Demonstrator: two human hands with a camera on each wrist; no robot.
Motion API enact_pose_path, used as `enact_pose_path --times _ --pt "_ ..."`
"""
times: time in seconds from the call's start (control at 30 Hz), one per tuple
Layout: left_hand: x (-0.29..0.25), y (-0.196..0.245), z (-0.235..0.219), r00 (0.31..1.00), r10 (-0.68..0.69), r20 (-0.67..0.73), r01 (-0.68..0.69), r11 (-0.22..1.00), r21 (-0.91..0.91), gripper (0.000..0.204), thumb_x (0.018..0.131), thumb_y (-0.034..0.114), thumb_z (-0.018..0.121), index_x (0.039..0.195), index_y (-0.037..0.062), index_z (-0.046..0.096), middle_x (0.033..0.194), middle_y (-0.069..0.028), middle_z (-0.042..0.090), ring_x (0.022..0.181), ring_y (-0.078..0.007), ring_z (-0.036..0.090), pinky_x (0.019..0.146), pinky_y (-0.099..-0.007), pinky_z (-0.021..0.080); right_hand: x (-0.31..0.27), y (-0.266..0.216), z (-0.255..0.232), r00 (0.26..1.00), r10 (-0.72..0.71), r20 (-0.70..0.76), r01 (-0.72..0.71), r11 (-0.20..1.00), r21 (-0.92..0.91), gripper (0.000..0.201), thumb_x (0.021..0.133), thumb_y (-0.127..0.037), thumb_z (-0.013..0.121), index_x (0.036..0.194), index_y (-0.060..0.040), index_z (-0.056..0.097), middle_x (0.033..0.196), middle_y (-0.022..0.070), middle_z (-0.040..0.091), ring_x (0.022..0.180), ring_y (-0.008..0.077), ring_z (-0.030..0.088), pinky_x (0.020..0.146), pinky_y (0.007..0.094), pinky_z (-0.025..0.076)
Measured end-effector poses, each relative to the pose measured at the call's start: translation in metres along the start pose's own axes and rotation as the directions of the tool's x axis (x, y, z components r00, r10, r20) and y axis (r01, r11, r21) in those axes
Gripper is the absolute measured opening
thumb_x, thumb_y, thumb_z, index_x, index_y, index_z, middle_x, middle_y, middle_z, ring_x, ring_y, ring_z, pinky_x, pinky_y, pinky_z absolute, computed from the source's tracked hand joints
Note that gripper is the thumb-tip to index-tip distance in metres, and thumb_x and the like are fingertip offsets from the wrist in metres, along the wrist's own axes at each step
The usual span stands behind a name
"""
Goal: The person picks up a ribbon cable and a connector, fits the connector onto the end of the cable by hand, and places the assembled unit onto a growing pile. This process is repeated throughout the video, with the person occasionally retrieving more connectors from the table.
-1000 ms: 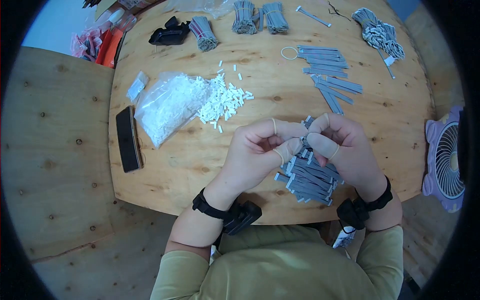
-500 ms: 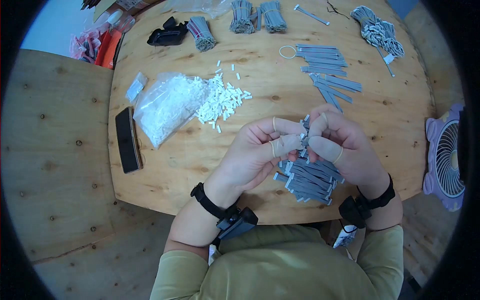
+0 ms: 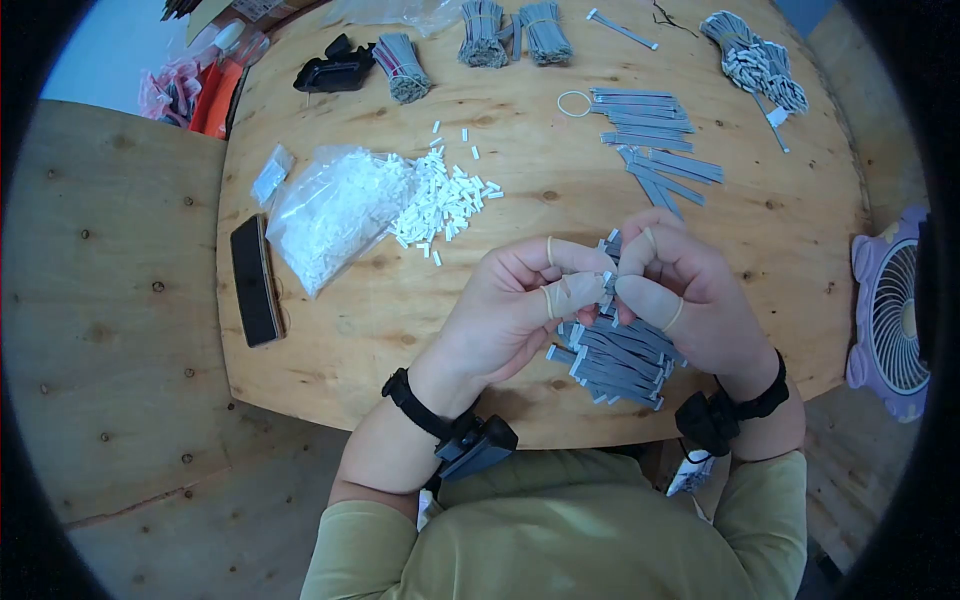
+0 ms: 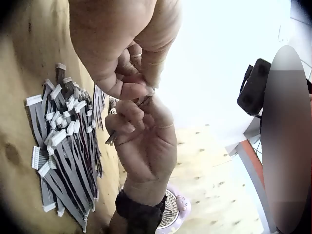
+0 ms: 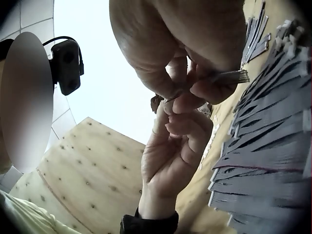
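My left hand (image 3: 497,300) and right hand (image 3: 692,290) meet fingertip to fingertip above the table. Both pinch a short grey ribbon cable (image 5: 231,77) between thumb and fingers. Its bare end sticks out from the right hand's curled fingers in the right wrist view, while the pinched end is mostly hidden by the fingertips. Pale finger cots cover thumbs and index fingers. Below the hands lies a pile of grey ribbon cables (image 3: 620,362) with white connectors, seen close up in the left wrist view.
Left of the hands, white connector housings (image 3: 445,205) spill from a clear plastic bag (image 3: 325,225), with a phone (image 3: 257,280) farther left. Loose ribbon cables (image 3: 650,120) lie beyond the hands. Bundled cables (image 3: 545,35) stand along the back. A purple fan (image 3: 893,315) is at right.
Both hands stay together and shift only slightly at the fingertips around the cable. The left thumb has straightened a little. The pile and the other items on the table stay put.
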State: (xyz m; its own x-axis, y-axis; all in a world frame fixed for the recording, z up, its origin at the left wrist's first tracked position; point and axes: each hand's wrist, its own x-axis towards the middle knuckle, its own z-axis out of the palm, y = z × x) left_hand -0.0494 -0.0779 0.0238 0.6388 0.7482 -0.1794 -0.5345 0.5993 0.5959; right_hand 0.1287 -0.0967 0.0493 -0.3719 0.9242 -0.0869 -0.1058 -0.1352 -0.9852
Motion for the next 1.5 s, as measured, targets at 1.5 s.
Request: enact_pose_path --times 1.5 --pt "-0.003 0.000 0.005 0.975 0.199 -0.102 -0.142 0.901 0.409 0.009 0.082 0.008 0.054 0.087 0.0014 0.053 0.076 -0.0010 0.056 0.068 -0.0048 0.051 0.061 -0.0185 0.042 -0.002 -0.013 -0.001 0.989 0.142 -0.042 -0.145 0.986 -0.087 0.004 0.080 -0.003 0.054 0.080 0.0001 0.052 0.081 0.0025 0.049 0.063 0.0049 0.052 0.053 0.0163 0.041"
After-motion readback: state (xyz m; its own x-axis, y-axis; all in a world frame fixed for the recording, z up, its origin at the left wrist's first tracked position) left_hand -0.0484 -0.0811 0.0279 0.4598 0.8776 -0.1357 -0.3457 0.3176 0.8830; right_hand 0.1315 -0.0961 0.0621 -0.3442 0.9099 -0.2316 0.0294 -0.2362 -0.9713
